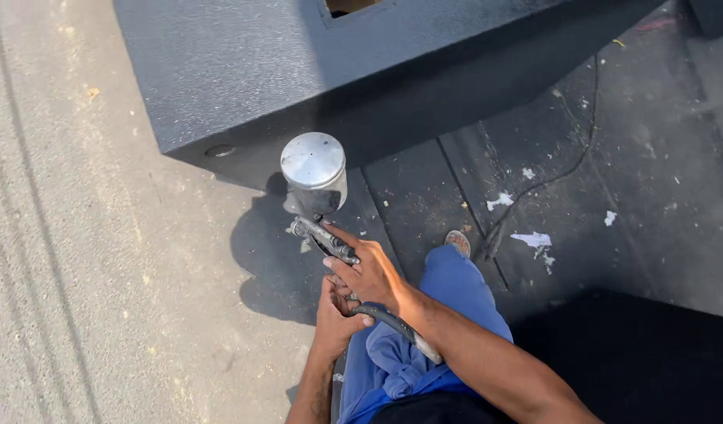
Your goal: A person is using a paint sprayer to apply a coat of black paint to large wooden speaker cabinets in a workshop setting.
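A broad stretch of pale concrete ground (86, 259) fills the left half of the view, marked with faint curved tracks. To the right of it lie dark boards (613, 180), coated black and flecked with white scraps; a thin cord (569, 161) snakes across them. At the top stands a big box (243, 63) sprayed dark grey, with a square opening (349, 6) cut in its upper face and a small round fitting (219, 150) on its near side. Its shadow falls across the boards beneath.

Below the box, the person's leg in blue trousers (448, 314) stretches forward, ending at a sandal (458, 242) on the boards.

The spray gun (322, 228) is at the centre, just in front of the box's near lower edge and above the seam between concrete and boards. Its shiny metal cup (313, 169) sits on top with the round lid facing the camera, and its shadow lies on the ground to the left. A black hose (389, 320) runs from the gun's handle back along the right forearm.

The right hand (373, 275) is wrapped around the gun's body, fingers closed on it, with the forefinger stretched forward along the metal. The left hand (336, 318) sits just under it, curled tight around the bottom of the handle where the hose joins.
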